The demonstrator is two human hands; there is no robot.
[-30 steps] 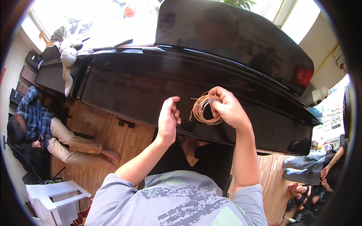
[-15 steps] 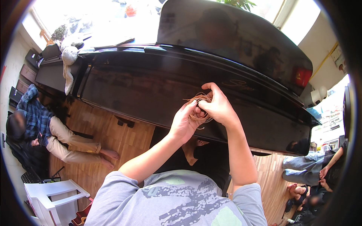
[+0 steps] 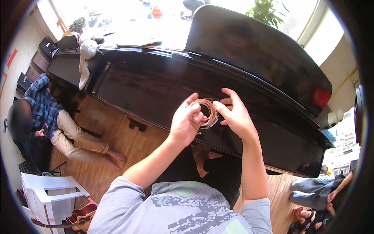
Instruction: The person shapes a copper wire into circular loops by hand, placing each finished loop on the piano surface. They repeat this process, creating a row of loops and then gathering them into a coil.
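Note:
A coil of thin bronze-coloured strings (image 3: 212,116) hangs in front of my chest, wound into a loose ring with a small loose end below. My left hand (image 3: 183,124) grips the ring's left side, fingers curled through and around it. On the other side, my right hand (image 3: 239,119) has its fingers spread apart. Its thumb tip is at the ring's upper right edge; whether it touches is hard to tell. Just beyond both hands lies the closed black front of a piano (image 3: 156,87).
A plush toy (image 3: 89,50) lies on the piano's left end. One person (image 3: 41,101) sits at the left, others (image 3: 315,191) at the lower right. A guitar (image 3: 82,218) rests beside a white stand (image 3: 43,191). A plant (image 3: 267,11) stands by the window.
My right hand has come away from the coil to the right, and its fingers have spread. The coil now shows as an open ring in my left hand. The view has shifted.

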